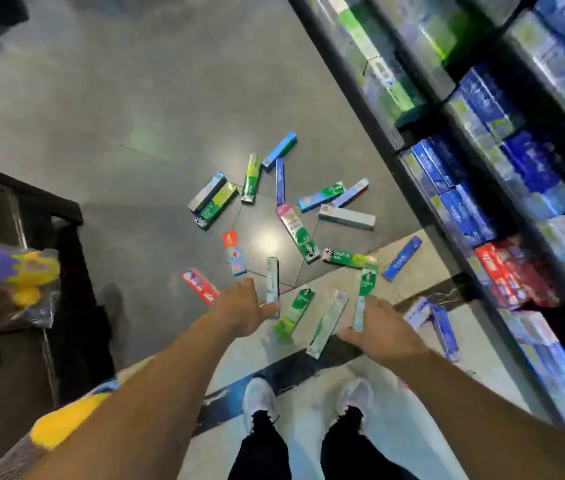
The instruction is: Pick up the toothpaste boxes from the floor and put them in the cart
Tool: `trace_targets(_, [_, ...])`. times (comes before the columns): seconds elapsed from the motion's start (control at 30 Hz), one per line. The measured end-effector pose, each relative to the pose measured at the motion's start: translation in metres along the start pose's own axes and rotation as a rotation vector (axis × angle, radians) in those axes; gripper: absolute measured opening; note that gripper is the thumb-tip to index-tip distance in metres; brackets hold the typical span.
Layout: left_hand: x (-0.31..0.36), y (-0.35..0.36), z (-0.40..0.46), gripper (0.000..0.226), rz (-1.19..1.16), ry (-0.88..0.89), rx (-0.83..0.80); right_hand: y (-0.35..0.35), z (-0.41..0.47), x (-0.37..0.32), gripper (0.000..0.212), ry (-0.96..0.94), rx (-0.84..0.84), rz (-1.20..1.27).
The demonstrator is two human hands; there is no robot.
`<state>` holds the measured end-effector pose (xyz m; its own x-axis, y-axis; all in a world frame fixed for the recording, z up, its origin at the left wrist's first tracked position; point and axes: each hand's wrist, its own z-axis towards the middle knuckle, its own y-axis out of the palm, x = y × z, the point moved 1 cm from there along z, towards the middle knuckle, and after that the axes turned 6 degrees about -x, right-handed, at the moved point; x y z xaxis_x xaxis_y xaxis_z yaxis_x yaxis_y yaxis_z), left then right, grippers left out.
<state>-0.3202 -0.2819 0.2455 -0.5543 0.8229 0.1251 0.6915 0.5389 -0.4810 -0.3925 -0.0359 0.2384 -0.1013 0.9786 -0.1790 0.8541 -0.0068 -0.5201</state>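
Head view: a person reaches down over scattered toothpaste boxes on the grey tiled floor.
Left hand: fingers spread, empty, above a pale green box.
Right hand: fingers loose, empty.
Cart: dark cart stands at left.
Shelves: stocked shelves at right.
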Motion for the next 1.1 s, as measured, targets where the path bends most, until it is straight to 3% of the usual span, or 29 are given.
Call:
trace_targets(0.2, [-0.016, 0.083, 0.147, 0.08, 0.049, 0.025, -0.071, 0.118, 0.14, 0.033, 0.077, 0.118, -0.097, 0.161])
trace_targets(0.47, [-0.033, 0.124, 0.281, 0.076, 0.218, 0.051, -0.018, 0.208, 0.266, 0.061, 0.072, 0.245, 0.045, 0.376])
trace_targets(0.67, [-0.048, 0.132, 0.35, 0.08, 0.027, 0.071, 0.037, 0.249, 0.335, 0.068, 0.089, 0.364, 0.059, 0.504])
trace_targets(0.93, [-0.059, 0.14, 0.37, 0.072, -0.102, 0.02, 0.051, 0.249, 0.35, 0.081, 0.076, 0.298, 0.074, 0.516])
trace_targets(1.1, [-0.058, 0.158, 0.378, 0.073, -0.247, -0.013, 0.051, 0.177, 0.338, 0.075, 0.059, -0.002, 0.015, 0.611])
